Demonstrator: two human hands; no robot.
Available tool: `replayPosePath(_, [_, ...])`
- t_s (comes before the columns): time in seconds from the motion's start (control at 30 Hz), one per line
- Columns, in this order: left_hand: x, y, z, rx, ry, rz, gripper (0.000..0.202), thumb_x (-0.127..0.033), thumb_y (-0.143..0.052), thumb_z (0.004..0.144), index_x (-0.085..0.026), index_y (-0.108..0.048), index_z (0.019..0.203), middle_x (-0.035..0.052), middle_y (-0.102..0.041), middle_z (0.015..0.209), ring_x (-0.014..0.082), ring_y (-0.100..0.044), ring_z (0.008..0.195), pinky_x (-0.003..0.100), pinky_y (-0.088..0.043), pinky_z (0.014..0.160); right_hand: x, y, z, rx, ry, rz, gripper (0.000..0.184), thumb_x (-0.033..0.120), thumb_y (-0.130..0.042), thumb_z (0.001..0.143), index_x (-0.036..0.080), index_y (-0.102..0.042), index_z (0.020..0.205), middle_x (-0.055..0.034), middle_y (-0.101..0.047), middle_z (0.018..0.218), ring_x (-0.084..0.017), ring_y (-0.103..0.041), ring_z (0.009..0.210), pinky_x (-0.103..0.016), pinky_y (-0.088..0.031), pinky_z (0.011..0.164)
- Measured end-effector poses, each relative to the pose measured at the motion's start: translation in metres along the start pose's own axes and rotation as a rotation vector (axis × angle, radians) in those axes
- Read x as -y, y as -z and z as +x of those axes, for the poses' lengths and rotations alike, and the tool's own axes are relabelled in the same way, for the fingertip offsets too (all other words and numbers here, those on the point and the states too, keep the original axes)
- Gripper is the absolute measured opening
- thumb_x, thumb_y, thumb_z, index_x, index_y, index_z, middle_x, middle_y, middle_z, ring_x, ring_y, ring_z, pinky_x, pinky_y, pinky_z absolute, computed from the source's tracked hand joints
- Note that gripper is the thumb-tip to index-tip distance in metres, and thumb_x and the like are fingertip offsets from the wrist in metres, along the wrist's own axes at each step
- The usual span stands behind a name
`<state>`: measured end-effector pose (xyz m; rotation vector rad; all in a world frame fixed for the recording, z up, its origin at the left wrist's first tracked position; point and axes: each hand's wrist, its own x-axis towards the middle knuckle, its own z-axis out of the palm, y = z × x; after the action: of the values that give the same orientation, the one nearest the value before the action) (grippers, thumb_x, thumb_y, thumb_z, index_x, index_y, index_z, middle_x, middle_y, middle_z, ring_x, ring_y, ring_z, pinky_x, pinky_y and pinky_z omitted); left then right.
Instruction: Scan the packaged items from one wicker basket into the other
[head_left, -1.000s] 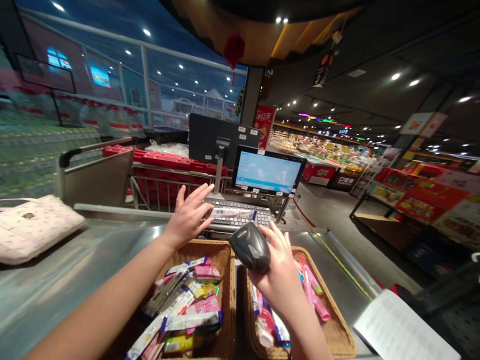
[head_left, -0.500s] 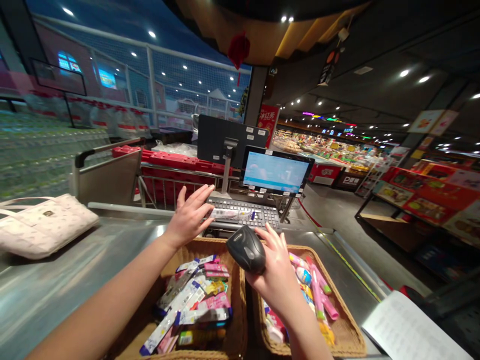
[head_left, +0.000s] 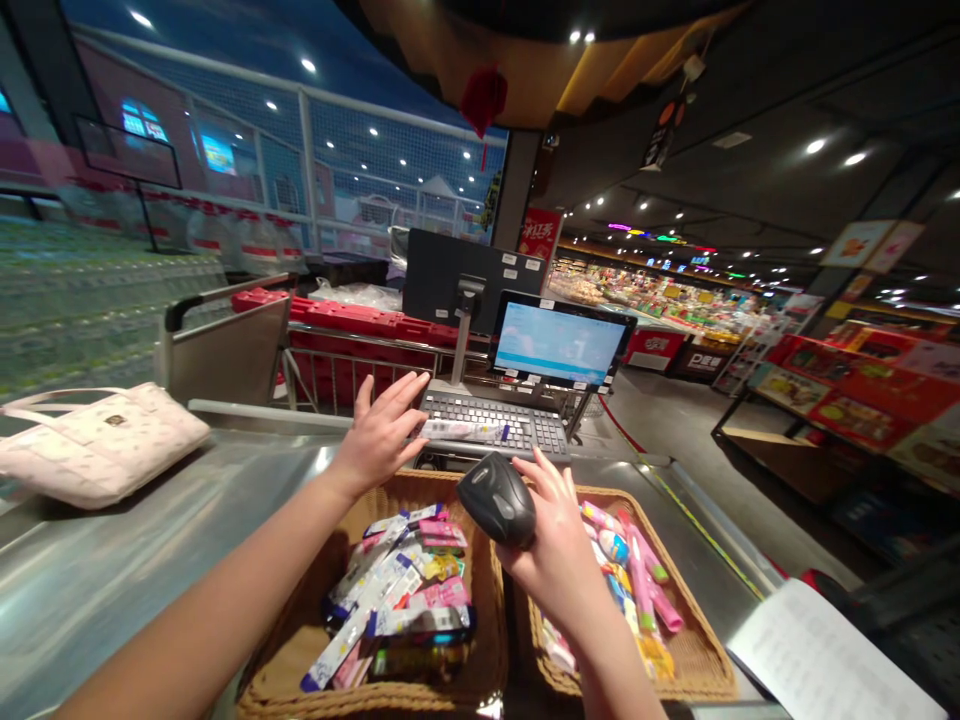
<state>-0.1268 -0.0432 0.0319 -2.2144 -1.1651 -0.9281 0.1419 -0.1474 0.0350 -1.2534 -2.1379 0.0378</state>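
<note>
My right hand (head_left: 556, 540) is wrapped around a black barcode scanner (head_left: 496, 498), holding it above the gap between two wicker baskets. At the left end of the black keyboard (head_left: 525, 415), my left hand (head_left: 386, 428) is open with its fingers stretched out. A slim clear packet (head_left: 465, 431) with a dark blue end lies across the keys by those fingertips; whether they touch it I cannot tell. Below my left hand, the left basket (head_left: 285, 675) holds several long sachets and small packets. The right basket (head_left: 709, 655), partly behind my right forearm, contains pink tubes and colourful small items.
Behind the keyboard stand a lit screen (head_left: 564, 340) and a second monitor (head_left: 450, 275) seen from its back. A pale handbag (head_left: 105, 445) rests on the metal counter (head_left: 172, 570) at left. White paper (head_left: 817, 655) lies at right, near the counter's edge.
The view has shifted slightly, so the baskets, screens and bag appear a little further right. Both hands keep nearly the same pose, with the scanner still in my right hand.
</note>
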Motion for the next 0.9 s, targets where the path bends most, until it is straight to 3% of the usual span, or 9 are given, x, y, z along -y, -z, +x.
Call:
replayPosePath(0.43, [0.006,-0.010,-0.041,0.123,0.004,-0.023,0.010,-0.028,-0.058,0.087,-0.021,-0.065,0.088,0.0122,-0.042,0.152,0.0297,-0.040,0.140,0.060,-0.006,0.119,0.003,-0.014,-0.006,-0.023,-0.020,0.020,0.050,0.014,-0.059,0.073,0.020,-0.061,0.122,-0.0135,-0.055,0.137,-0.038,-0.031,0.143,-0.070,-0.021,0.113])
replayPosePath(0.9, [-0.002,-0.061,-0.110,0.354,-0.024,-0.143,0.003,-0.022,-0.061,0.083,-0.019,-0.060,0.083,0.0141,-0.040,0.153,0.0311,-0.038,0.141,0.065,-0.005,0.117,0.003,-0.023,-0.007,-0.020,-0.028,-0.002,0.054,0.011,-0.060,0.069,0.021,-0.061,0.122,-0.0138,-0.055,0.136,-0.039,-0.032,0.142,-0.070,-0.024,0.112])
